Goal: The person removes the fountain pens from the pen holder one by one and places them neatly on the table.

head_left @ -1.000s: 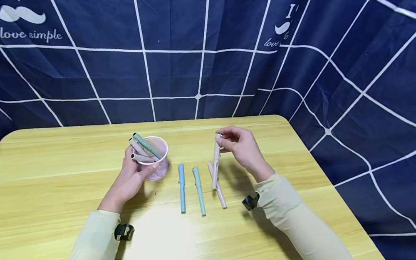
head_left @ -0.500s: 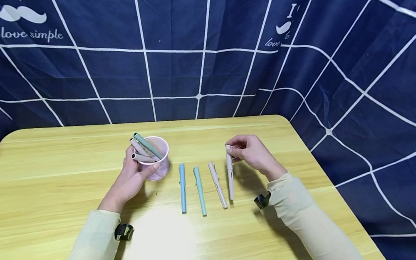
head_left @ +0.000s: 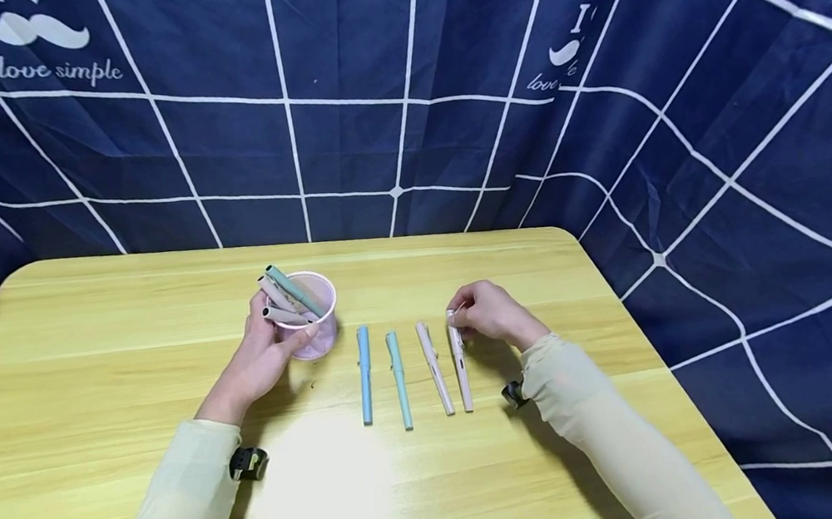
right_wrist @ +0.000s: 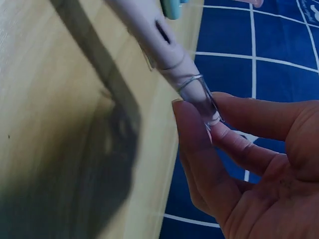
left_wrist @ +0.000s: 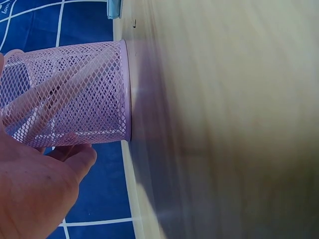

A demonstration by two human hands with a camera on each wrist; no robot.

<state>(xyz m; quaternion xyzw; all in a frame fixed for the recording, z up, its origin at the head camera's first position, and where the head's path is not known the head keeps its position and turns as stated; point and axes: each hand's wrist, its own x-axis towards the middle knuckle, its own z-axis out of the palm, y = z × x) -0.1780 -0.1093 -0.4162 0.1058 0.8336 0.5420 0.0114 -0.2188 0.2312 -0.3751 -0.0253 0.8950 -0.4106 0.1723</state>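
My left hand (head_left: 265, 353) grips a pink mesh pen cup (left_wrist: 75, 94) standing on the table, thumb across its near side. Inside lean a green pen (head_left: 291, 288) and two pale pens, caps up over the rim. With thumb and fingers my right hand (head_left: 492, 315) pinches the clip end of a pale pink pen (right_wrist: 169, 55); its other end points toward the table's front, close over the wood. Left of it lie a second pale pink pen (head_left: 436, 370), a light green pen (head_left: 399, 382) and a blue pen (head_left: 365, 377), in a row.
The wood-grain table (head_left: 130, 337) has rounded back corners. A dark blue curtain (head_left: 344, 141) with white grid lines hangs behind it and along the right side. Bright glare lies on the front middle of the tabletop.
My right hand first carries the pale pink pen right, off the other pale pink pen it overlapped, then lowers it beside that pen. The left hand and cup stay put.
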